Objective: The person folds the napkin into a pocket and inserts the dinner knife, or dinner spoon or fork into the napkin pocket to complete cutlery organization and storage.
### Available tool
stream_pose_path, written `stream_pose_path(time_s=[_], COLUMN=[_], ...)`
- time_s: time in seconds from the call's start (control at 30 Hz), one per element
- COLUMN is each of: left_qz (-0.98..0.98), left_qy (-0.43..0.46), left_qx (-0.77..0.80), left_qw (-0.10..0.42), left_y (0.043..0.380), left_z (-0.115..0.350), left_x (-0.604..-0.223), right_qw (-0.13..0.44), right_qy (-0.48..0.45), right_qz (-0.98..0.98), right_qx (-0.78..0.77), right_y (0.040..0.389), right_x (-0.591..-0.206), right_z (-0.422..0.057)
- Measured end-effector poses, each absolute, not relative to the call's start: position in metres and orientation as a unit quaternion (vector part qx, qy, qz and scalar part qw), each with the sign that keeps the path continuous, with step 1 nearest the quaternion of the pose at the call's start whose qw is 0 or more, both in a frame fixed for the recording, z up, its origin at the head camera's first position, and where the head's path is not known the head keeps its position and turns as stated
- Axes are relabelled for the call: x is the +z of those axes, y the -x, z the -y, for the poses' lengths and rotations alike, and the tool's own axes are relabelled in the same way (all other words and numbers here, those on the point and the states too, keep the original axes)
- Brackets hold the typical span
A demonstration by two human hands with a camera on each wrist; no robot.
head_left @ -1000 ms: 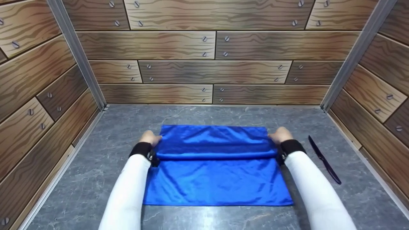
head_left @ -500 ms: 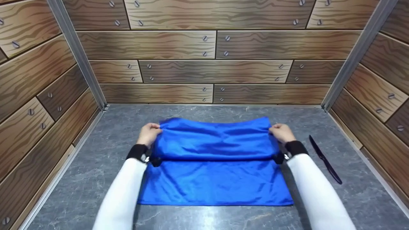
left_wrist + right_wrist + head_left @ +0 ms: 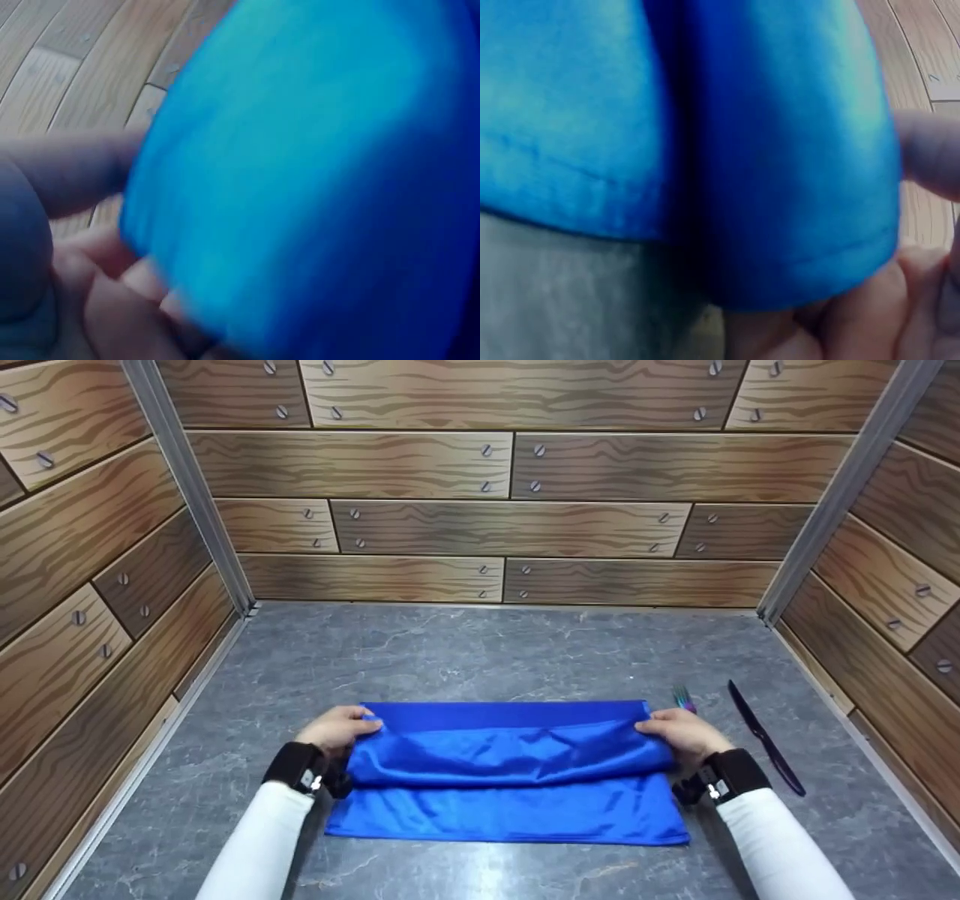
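A shiny blue cloth [image 3: 510,816] lies across the middle of the table, its far part raised and folded over toward the near edge. At the folded part's left corner, my left hand [image 3: 335,730] pinches the fabric between thumb and fingers. My right hand [image 3: 684,732] pinches the matching corner on the right. Close up in the left wrist view, the cloth [image 3: 277,172] is blurred, with the thumb on one side and curled fingers under its edge. A stitched hem runs along the cloth [image 3: 802,180] in the right wrist view, above curled fingers.
A fork [image 3: 683,699] with shiny multicoloured tines shows just beyond my right hand, its handle hidden. Right of it lies a dark purple knife [image 3: 763,737]. Wood-patterned walls [image 3: 420,529] enclose the grey marbled tabletop [image 3: 450,652] at the back and sides.
Both hands have lifted the cloth's far edge and drawn it toward the near side, so the folded part is shallower. The fork beyond the right hand has come into view.
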State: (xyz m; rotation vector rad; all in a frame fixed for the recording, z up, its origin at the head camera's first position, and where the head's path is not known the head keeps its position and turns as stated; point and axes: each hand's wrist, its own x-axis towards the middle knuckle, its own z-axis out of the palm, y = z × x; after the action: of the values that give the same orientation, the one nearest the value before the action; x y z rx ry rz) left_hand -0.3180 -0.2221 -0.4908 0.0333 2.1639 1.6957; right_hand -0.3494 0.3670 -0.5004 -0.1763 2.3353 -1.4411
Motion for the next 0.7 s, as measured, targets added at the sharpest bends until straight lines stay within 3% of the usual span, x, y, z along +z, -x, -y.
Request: stream_pose_path(time_s=[0.17,0.43,0.7], left_qz=[-0.884,-0.920,-0.913], left_qy=[-0.015,-0.002,0.023], left_qx=[0.451,0.388,0.407], left_qw=[0.120,0.058,-0.015], left_y=[0.360,0.454,0.479], left_z=[0.214,0.214,0.203], left_x=[-0.515,-0.576,-0.577], right_qw=[0.134,0.115,0.102], right_qy=[0.047,-0.007,-0.079], right_qz=[-0.893,-0.928,-0.899], right_qx=[-0.428,-0.354,-0.419], right_y=[0.389,0.470,0.507], right_x=[-0.534,-0.567,-0.571], right_z=[-0.389,-0.413,-0.413])
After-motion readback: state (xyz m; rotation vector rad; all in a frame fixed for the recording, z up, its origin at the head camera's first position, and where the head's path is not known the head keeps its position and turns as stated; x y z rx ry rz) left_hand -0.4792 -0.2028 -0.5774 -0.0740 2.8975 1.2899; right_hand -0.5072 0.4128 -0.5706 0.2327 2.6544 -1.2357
